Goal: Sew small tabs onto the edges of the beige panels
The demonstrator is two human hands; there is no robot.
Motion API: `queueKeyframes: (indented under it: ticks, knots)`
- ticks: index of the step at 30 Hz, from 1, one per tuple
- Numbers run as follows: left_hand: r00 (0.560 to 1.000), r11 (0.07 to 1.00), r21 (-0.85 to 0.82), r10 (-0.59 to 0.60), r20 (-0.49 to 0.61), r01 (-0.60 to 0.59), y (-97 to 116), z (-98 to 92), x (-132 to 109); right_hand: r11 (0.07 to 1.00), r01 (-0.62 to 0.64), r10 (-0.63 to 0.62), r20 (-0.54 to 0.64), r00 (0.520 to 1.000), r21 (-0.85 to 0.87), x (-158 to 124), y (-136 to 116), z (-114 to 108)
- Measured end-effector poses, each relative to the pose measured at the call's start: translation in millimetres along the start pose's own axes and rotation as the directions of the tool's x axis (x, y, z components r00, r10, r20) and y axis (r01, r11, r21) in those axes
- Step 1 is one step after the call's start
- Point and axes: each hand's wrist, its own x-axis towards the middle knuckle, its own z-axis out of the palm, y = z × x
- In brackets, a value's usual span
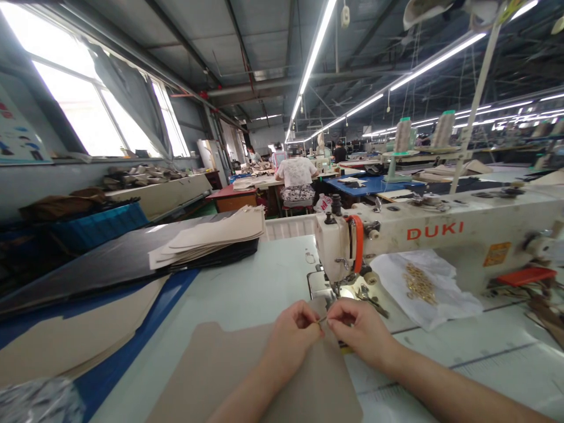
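A beige fabric panel with a notched corner lies on the pale table, reaching up to the needle of the white sewing machine. Above the panel, just in front of the presser foot, my left hand pinches one end of a small thin strip. The fingers of my right hand are closed on its other end, so the fingertips nearly meet. What the strip is made of is too small to tell. Behind my right hand, small metal scissors or snips lie on the machine bed.
Gold-coloured metal fittings lie on a white plastic bag beneath the machine arm. Stacked beige panels rest at the left, with more panels on a blue surface. Thread cones stand behind. A person sits further back.
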Motion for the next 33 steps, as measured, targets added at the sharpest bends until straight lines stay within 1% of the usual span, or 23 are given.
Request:
queueKeyframes:
  ticks: [4,6,8,10,12,14,18,20,22,27,30,33]
  knots:
    - [0.998,0.994,-0.093,-0.058,0.012,0.059,8,-1.2,1,0.997,-0.041,0.043,-0.024,0.999,0.071,2,1,1]
    - [0.996,0.982,-0.171,-0.08,0.042,0.086,11,-1.5,0,0.995,-0.049,0.052,-0.033,0.998,0.083,2,1,0]
    - [0.993,0.962,-0.249,-0.089,0.083,0.108,13,-1.4,0,0.996,-0.041,0.044,-0.036,0.998,0.079,2,0,-2]
    - [0.991,0.953,-0.282,-0.078,0.111,0.107,14,-1.2,-1,0.997,-0.01,0.012,-0.032,0.999,0.075,2,-2,-4]
    - [0.992,0.965,-0.251,-0.053,0.116,0.081,13,-0.9,-1,0.997,0.022,-0.02,-0.026,0.999,0.08,0,-3,-5]
    - [0.995,0.983,-0.178,-0.016,0.093,0.033,13,-1.0,-3,0.995,0.028,-0.026,-0.018,1.0,0.094,-1,-3,-5]
    - [0.998,0.998,-0.035,0.057,0.008,-0.057,13,-2.0,-6,0.981,-0.025,0.03,-0.025,0.999,0.195,-1,-2,-4]
    - [0.997,0.997,-0.012,0.082,-0.007,-0.082,14,-2.3,-8,0.967,-0.05,0.062,-0.042,0.997,0.252,-1,-2,-3]
    - [0.995,0.995,-0.004,0.102,-0.015,-0.102,14,-2.2,-9,0.954,-0.061,0.074,-0.034,0.997,0.293,-1,-1,-2]
    - [0.993,0.993,0.011,0.116,-0.001,-0.116,12,-1.5,-9,0.95,-0.109,0.099,0.047,0.994,0.293,-1,1,-2]
    - [0.994,0.994,-0.014,0.108,0.01,-0.108,10,-1.8,-7,0.928,-0.149,0.128,0.083,0.988,0.341,0,2,-2]
    - [0.994,0.996,0.019,0.087,0.065,-0.089,12,-2.9,-7,0.904,-0.174,0.14,0.115,0.983,0.391,0,1,-4]
